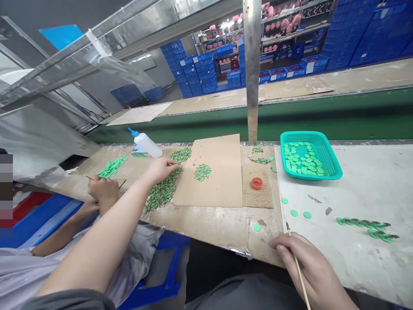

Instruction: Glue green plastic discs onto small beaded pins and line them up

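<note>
My left hand [162,168] reaches far left across the bench, its fingers pinched over a spread of small green-and-brown pieces [163,189] lying on cardboard [219,181]. What sits between the fingertips is too small to make out. My right hand [309,267] rests at the bench's near edge, closed on a thin wooden stick [298,269] whose dark tip points up toward several loose green discs [294,212]. A small red cap [257,183] stands on a brown mat between the two hands.
A teal basket [332,165] of green discs stands at back right. A white glue bottle [146,144] lies at back left. A co-worker's hand [103,191] works on the left beside more green discs [112,167]. A metal post [252,73] rises behind the cardboard.
</note>
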`<state>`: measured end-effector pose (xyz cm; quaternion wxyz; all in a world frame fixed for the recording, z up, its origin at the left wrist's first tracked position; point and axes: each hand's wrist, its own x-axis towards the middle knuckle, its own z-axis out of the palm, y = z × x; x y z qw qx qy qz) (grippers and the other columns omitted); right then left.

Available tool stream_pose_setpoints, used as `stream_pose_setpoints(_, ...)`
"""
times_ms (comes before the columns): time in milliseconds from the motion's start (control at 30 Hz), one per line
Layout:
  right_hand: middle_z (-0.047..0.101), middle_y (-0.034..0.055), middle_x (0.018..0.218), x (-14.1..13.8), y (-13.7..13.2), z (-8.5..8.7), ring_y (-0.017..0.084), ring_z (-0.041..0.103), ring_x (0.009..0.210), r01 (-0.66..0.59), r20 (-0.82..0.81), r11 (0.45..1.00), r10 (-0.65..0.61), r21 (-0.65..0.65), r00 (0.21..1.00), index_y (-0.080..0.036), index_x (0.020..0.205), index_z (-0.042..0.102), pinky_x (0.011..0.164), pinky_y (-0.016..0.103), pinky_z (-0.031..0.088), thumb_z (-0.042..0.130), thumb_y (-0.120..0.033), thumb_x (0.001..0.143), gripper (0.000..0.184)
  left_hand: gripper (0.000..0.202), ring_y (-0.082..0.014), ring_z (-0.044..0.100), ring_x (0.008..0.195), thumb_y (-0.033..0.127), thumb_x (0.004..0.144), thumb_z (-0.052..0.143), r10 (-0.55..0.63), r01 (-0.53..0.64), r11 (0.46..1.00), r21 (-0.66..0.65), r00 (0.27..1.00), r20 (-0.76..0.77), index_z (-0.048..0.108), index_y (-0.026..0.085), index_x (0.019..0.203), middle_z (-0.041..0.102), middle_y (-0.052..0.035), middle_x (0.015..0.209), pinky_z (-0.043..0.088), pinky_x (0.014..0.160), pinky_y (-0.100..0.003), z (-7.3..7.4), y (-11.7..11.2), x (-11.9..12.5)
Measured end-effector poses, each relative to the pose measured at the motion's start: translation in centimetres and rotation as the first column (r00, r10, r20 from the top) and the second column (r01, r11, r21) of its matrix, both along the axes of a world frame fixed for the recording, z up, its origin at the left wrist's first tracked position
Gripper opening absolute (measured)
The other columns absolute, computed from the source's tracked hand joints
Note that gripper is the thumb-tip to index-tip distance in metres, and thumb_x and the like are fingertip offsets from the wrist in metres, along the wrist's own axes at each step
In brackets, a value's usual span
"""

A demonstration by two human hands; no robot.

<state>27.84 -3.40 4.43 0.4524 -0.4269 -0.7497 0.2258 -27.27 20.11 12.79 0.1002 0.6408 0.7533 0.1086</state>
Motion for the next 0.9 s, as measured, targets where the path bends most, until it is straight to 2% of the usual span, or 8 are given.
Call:
stream_pose_setpoints(133, 0.085, 0.0001, 0.089, 0.1, 0.2, 0.4, 0.021, 0.088, 0.073, -0.001, -0.002, 1.000, 0.001, 0.006, 1.000, -0.030, 0.111, 0.081, 0.064, 0.031, 0.072, 0.064, -0.033, 0.130, 0.025, 0.048, -0.0300, 0.083, 0.131, 0.054, 0.119, 0.086, 0.063, -0.063, 0.998, -0.008, 0.987, 0.151, 0.079, 0.020, 0.151, 0.081, -0.0122, 0.151, 0.076, 0.113, -0.053, 1.5, -1.4, 1.3)
stream_pose_setpoints(233, 0.085, -0.0010, 0.088, 0.1, 0.3, 0.8, 0.020, 0.087, 0.073, -0.006, -0.036, 1.000, 0.006, 0.005, 0.999, -0.030, 0.110, 0.081, 0.064, 0.029, 0.071, 0.066, -0.030, 0.128, 0.024, 0.046, -0.0261, 0.084, 0.121, 0.055, 0.120, 0.085, 0.031, -0.045, 0.998, 0.042, 0.958, 0.284, 0.079, 0.019, 0.148, 0.083, -0.0112, 0.142, 0.077, 0.105, -0.048, 2.3, -3.4, 4.1)
stream_pose_setpoints(333, 0.086, -0.0010, 0.089, -0.1, 0.5, 1.7, 0.019, 0.088, 0.075, -0.005, -0.095, 1.000, 0.003, -0.022, 0.995, -0.030, 0.110, 0.083, 0.067, 0.027, 0.071, 0.068, -0.024, 0.125, 0.022, 0.053, -0.0237, 0.086, 0.106, 0.067, 0.115, 0.087, -0.087, 0.034, 0.990, 0.134, 0.907, 0.411, 0.082, 0.019, 0.137, 0.087, -0.0090, 0.123, 0.077, 0.096, -0.045, 2.4, -6.8, 8.9)
stream_pose_setpoints(400, 0.088, -0.0002, 0.092, -0.5, 0.7, 2.8, 0.019, 0.089, 0.078, -0.011, -0.136, 0.998, 0.002, -0.063, 0.991, -0.029, 0.110, 0.084, 0.072, 0.028, 0.072, 0.069, -0.021, 0.122, 0.021, 0.064, -0.0259, 0.087, 0.099, 0.080, 0.101, 0.095, -0.179, 0.093, 0.976, 0.197, 0.856, 0.485, 0.087, 0.022, 0.125, 0.088, -0.0087, 0.111, 0.078, 0.094, -0.044, 2.2, -9.6, 13.0)
stream_pose_setpoints(500, 0.094, 0.0026, 0.101, -1.6, 1.4, 5.0, 0.021, 0.093, 0.091, -0.061, -0.227, 0.981, 0.017, -0.185, 0.974, -0.027, 0.114, 0.087, 0.086, 0.032, 0.076, 0.073, -0.024, 0.120, 0.015, 0.062, -0.0254, 0.087, 0.097, 0.083, 0.097, 0.098, -0.293, 0.171, 0.950, 0.259, 0.771, 0.566, 0.088, 0.026, 0.122, 0.089, -0.0087, 0.109, 0.079, 0.087, -0.040, 1.8, -13.8, 19.3)
stream_pose_setpoints(633, 0.094, 0.0059, 0.099, -3.3, 2.8, 7.2, 0.024, 0.092, 0.090, -0.197, -0.489, 0.854, -0.075, -0.482, 0.869, -0.025, 0.111, 0.088, 0.084, 0.035, 0.076, 0.086, -0.044, 0.113, 0.020, 0.048, -0.0210, 0.086, 0.084, 0.071, 0.099, 0.103, -0.413, 0.196, 0.905, 0.377, 0.610, 0.676, 0.090, 0.026, 0.110, 0.088, -0.0054, 0.097, 0.078, 0.079, -0.032, 1.7, -17.4, 26.2)
stream_pose_setpoints(733, 0.091, 0.0037, 0.092, -4.0, 3.3, 7.8, 0.022, 0.088, 0.087, -0.299, -0.611, 0.782, -0.128, -0.547, 0.781, -0.025, 0.107, 0.087, 0.083, 0.034, 0.074, 0.095, -0.053, 0.106, 0.029, 0.040, -0.0196, 0.088, 0.085, 0.065, 0.100, 0.104, -0.448, 0.185, 0.890, 0.416, 0.523, 0.726, 0.092, 0.026, 0.104, 0.089, -0.0045, 0.096, 0.079, 0.083, -0.028, 1.4, -18.5, 29.4)
stream_pose_setpoints(900, 0.094, 0.0034, 0.098, -3.4, 3.1, 7.5, 0.021, 0.089, 0.089, -0.192, -0.568, 0.887, -0.092, -0.420, 0.818, -0.026, 0.104, 0.089, 0.083, 0.032, 0.073, 0.090, -0.035, 0.108, 0.010, 0.050, -0.0252, 0.093, 0.089, 0.070, 0.092, 0.109, -0.277, 0.165, 0.959, 0.229, 0.391, 0.878, 0.095, 0.025, 0.109, 0.093, -0.0081, 0.102, 0.082, 0.084, -0.033, 0.7, -19.1, 31.2)
